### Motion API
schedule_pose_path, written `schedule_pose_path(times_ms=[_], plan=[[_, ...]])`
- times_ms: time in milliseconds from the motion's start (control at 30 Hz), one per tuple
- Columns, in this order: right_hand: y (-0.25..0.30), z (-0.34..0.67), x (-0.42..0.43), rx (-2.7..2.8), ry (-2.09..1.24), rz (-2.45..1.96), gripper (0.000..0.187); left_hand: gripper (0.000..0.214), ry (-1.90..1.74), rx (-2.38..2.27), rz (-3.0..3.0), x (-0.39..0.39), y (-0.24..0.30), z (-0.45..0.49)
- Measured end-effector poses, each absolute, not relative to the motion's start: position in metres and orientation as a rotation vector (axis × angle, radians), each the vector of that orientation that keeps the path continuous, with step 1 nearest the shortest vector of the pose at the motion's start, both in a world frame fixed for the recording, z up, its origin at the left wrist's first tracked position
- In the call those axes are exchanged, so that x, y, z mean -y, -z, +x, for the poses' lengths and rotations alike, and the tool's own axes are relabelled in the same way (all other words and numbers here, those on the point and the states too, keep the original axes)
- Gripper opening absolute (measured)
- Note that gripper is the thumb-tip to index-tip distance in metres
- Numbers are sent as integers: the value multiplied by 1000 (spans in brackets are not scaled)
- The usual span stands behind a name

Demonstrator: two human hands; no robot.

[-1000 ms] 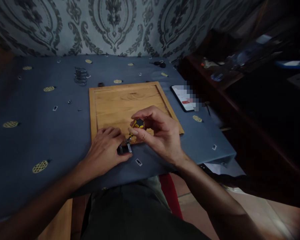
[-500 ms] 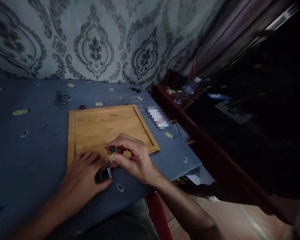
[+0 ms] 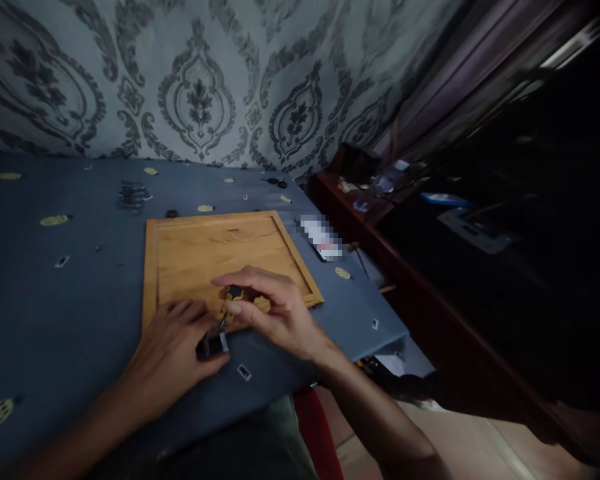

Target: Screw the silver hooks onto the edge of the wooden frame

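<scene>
The right hand (image 3: pixel 285 313) pinches the fat yellow-and-black handle of a short screwdriver (image 3: pixel 235 293) between thumb and fingers, over the near edge of the wooden board (image 3: pixel 205 253). The tool looks light and rigid; the broad handle is the place to hold it, since the slim metal shaft would probably slip. Just to its left, the left hand (image 3: pixel 177 340) is closed about a dark piece (image 3: pixel 213 347) with a pale metal edge, at the board's near edge; whether the shaft touches it, I cannot tell. That piece seems small and stiff, best held by its outer sides. The board, lying flat, should be stiff and moderately heavy, easiest to grasp by its raised frame. Farther out, a phone (image 3: pixel 320 238) lies right of the board, and wire hooks (image 3: pixel 133 195) lie far left on the blue tablecloth (image 3: pixel 70 280).
</scene>
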State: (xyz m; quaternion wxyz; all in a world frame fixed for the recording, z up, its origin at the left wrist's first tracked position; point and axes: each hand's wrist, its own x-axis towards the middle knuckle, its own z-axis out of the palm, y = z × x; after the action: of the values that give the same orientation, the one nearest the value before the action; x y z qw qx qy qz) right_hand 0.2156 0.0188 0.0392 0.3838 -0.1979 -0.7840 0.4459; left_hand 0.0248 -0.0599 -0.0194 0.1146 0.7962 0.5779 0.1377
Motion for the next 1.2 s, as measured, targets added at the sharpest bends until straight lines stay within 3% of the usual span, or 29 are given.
schedule_pose_path(times_ms=[267,600,1200], plan=[[-33,216,-17,1877,-1123,-607,14,21,-369,-1691,2286,58,4,27],[-31,211,-17,1754,-1098,-687,28,24,-351,-1688,2260,58,3,28],[-29,212,-15,1854,-1000,-641,15,26,-354,-1689,2270,59,5,27]])
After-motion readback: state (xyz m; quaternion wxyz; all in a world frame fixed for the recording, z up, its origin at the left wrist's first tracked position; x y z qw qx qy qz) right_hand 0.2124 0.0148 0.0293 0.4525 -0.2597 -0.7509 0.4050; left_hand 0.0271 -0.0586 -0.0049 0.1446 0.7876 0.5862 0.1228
